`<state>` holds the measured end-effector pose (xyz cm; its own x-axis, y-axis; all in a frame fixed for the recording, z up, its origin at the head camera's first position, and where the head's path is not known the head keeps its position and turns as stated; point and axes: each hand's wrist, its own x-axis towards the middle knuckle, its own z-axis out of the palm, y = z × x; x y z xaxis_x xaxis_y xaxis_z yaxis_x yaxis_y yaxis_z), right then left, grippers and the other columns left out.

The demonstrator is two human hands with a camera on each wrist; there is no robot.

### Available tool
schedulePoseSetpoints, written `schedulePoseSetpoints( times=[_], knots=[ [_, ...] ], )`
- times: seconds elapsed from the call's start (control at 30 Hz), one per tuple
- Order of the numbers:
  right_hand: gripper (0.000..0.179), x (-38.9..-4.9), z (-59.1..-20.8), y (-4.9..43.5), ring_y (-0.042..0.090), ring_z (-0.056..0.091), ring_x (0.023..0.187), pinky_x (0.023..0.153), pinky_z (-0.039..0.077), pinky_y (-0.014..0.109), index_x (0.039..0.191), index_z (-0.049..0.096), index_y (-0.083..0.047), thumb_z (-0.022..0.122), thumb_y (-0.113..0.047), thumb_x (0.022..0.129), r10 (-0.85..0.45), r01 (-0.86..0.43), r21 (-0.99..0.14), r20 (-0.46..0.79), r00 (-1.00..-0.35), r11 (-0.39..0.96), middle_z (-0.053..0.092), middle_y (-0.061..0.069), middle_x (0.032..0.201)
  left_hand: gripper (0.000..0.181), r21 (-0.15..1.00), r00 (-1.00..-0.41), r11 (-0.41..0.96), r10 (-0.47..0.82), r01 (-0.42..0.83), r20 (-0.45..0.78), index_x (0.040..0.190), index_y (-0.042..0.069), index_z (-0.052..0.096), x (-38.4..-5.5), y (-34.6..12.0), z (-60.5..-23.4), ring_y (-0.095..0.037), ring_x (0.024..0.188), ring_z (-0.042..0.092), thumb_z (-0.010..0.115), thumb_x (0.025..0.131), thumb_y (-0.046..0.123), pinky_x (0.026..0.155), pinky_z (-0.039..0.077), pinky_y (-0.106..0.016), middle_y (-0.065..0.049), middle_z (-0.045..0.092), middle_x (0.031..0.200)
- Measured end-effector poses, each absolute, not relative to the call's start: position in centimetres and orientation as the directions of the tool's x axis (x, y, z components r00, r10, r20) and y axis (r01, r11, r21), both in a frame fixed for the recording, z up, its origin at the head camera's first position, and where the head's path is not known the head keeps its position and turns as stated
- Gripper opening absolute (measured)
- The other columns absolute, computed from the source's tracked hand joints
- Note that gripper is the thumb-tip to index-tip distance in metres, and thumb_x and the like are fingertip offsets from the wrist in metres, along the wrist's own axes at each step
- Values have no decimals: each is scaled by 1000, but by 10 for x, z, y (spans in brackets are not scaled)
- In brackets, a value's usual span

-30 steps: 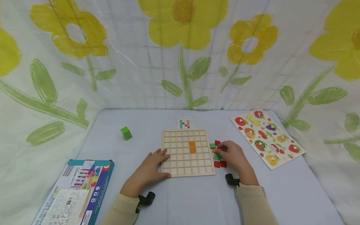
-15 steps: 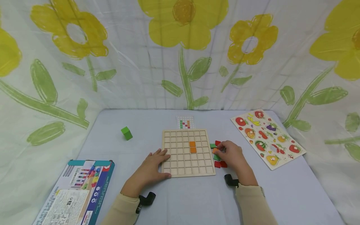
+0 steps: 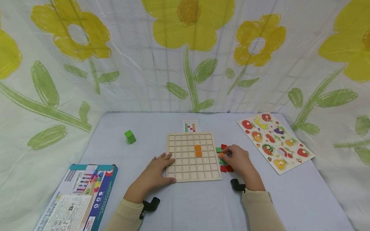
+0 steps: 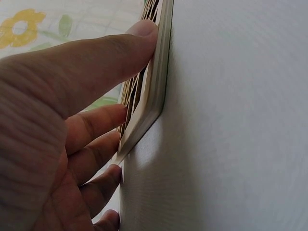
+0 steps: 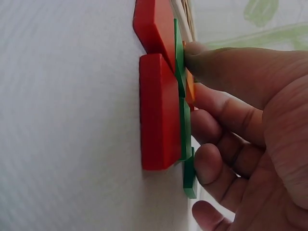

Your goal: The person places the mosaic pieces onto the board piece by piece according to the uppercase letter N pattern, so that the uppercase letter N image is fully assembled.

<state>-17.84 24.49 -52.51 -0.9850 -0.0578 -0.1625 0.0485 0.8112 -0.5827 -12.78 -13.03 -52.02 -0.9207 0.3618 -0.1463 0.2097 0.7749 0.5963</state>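
A wooden grid board (image 3: 181, 167) lies mid-table, with two orange square tiles (image 3: 198, 153) in adjoining cells. My left hand (image 3: 156, 172) rests on its left side, fingers spread; in the left wrist view the thumb (image 4: 142, 31) lies over the board's edge (image 4: 154, 91). Just right of the board, my right hand (image 3: 239, 160) pinches a loose orange tile (image 3: 221, 155) between thumb and finger. Around it lie green tiles (image 3: 218, 149) and red tiles (image 3: 223, 168). The right wrist view shows a red tile (image 5: 159, 113) and green tiles (image 5: 185, 130) close by the fingertips.
Behind the board lies a small pattern card (image 3: 190, 125) with coloured squares. A green cube (image 3: 130, 137) sits at the back left, and a printed toy box (image 3: 78, 195) at the front left. A fruit picture board (image 3: 274, 141) lies at the right.
My right wrist has shifted very slightly to the left, and a bit more of the pinched orange tile shows. My left hand and the board stay in place.
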Motion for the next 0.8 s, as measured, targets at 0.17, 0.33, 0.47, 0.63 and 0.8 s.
schedulePoseSetpoints(
  times=[0.17, 0.33, 0.47, 0.63, 0.8],
  knots=[
    [26, -179, -524, 244, 26, 64, 98, 104, 39, 59, 110, 70, -11, 85, -28, 97, -75, 33, -585, -159, -984, 810, 71, 8, 108, 79, 593, -923, 778, 356, 206, -147, 154, 12, 63, -128, -131, -520, -33, 167, 30, 94, 85, 33, 138, 20, -60, -7, 45, 173],
    [20, -177, -523, 244, 23, 61, 90, 87, 49, 42, 105, 66, -14, 83, -23, 98, -74, 56, -645, -172, -982, 762, 69, 5, 96, 79, 599, -922, 775, 358, 203, -150, 154, 12, 63, -128, -130, -520, -33, 167, 29, 94, 85, 33, 138, 19, -60, -7, 44, 174],
    [13, -175, -520, 238, 23, 60, 87, 67, 54, 29, 105, 68, -15, 79, -19, 101, -63, 70, -732, -152, -986, 678, 67, 5, 93, 79, 601, -921, 773, 360, 205, -150, 154, 12, 63, -128, -130, -520, -34, 167, 30, 94, 85, 33, 138, 20, -60, -7, 45, 173],
    [8, -174, -510, 214, 23, 59, 90, 72, 51, 30, 106, 73, -15, 79, -15, 101, -98, 20, -781, -104, -990, 625, 70, 3, 95, 79, 594, -921, 778, 359, 205, -153, 154, 12, 63, -127, -130, -520, -33, 167, 30, 94, 85, 33, 138, 20, -60, -7, 44, 174],
    [7, -175, -507, 184, 22, 60, 87, 75, 52, 33, 103, 75, -16, 80, -12, 100, -148, -5, -796, -106, -983, 606, 73, 0, 96, 79, 592, -920, 779, 361, 206, -154, 154, 12, 63, -127, -130, -520, -33, 167, 29, 94, 85, 33, 138, 19, -60, -7, 45, 173]
  ],
)
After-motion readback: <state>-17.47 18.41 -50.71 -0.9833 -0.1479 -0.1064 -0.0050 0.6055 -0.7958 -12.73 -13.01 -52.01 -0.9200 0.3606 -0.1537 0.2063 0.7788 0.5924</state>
